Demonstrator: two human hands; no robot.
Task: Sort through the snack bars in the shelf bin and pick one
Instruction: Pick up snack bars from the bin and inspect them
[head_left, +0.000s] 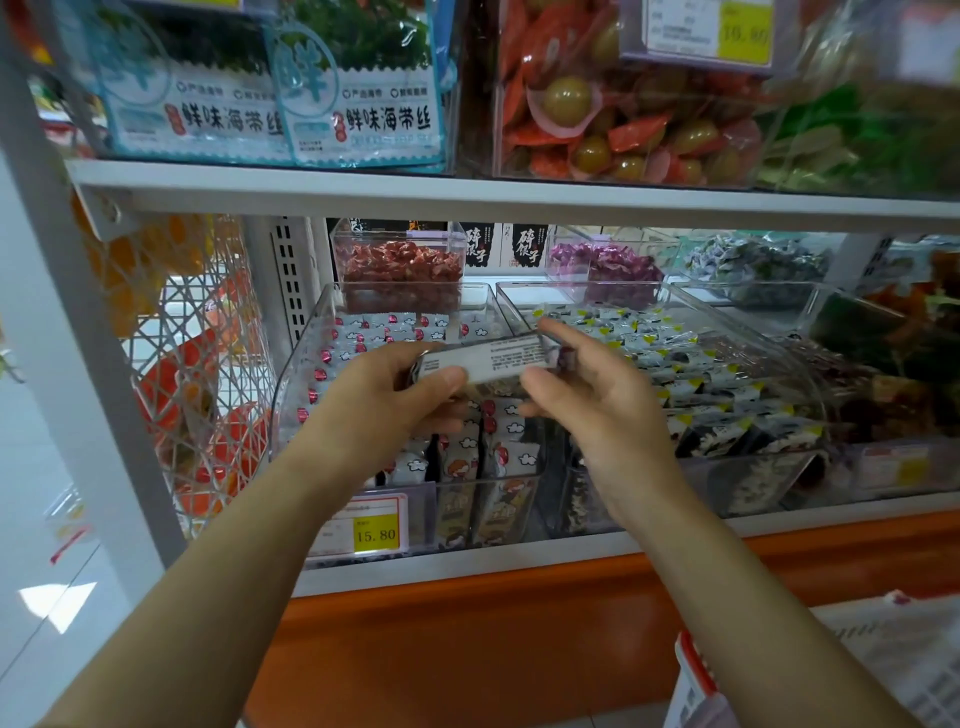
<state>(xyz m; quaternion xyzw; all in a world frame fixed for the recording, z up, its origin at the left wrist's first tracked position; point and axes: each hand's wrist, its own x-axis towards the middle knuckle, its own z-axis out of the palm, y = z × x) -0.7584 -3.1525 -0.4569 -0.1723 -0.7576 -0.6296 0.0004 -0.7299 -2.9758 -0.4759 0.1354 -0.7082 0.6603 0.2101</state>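
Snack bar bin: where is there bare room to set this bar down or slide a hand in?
Bare floor shows in the rear right corner of the left bin, behind the white packets, and as a thin strip along the back wall of the middle bin. The fronts of both are crowded with upright packets.

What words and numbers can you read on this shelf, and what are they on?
"鲜味海带丝": blue seaweed bags, up top.
"碎银子": black packs at the back.
"15.80": yellow price tag on the bin.
Too blurred: print on the snack bar, upper price tag.
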